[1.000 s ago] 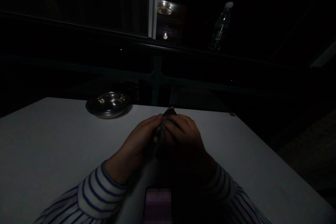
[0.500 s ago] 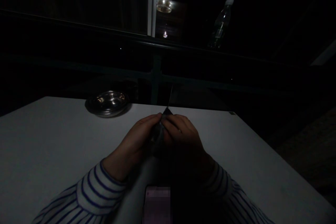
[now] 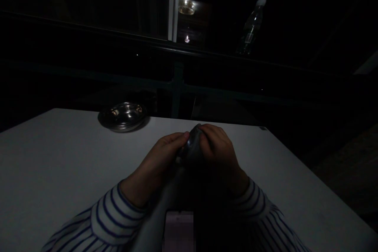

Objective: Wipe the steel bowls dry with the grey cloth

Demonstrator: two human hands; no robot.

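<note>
Light low; much of the scene falls into black. Both of my hands are closed on one small dark object (image 3: 192, 145), one from each side, above the bench (image 3: 73, 157) and, in this view, just short of the middle of its far edge. My left hand (image 3: 158, 157) grips the object's left side, thumb extended along it, thumb tip near its upper part. My right hand (image 3: 221, 149) has its fingers bent over the upper right side. The object has a dull sheen and a raised, narrow upper end; a small pale spot shows low on its left. Material and exact kind: cannot tell. Underside of both hands lost in shadow.

A stack of shiny metal bowls (image 3: 122, 117) sits upright at the far edge of the bench, left of my hands and well apart from them. A small dark patch (image 3: 262, 128) marks the far right corner. Nearer me, below my hands, is a phone (image 3: 179, 230) with a dim pinkish screen, its details blurred; what supports it is unclear. Beyond the bench, to the right, a clear bottle (image 3: 252, 25) with a white cap appears tilted.
</note>
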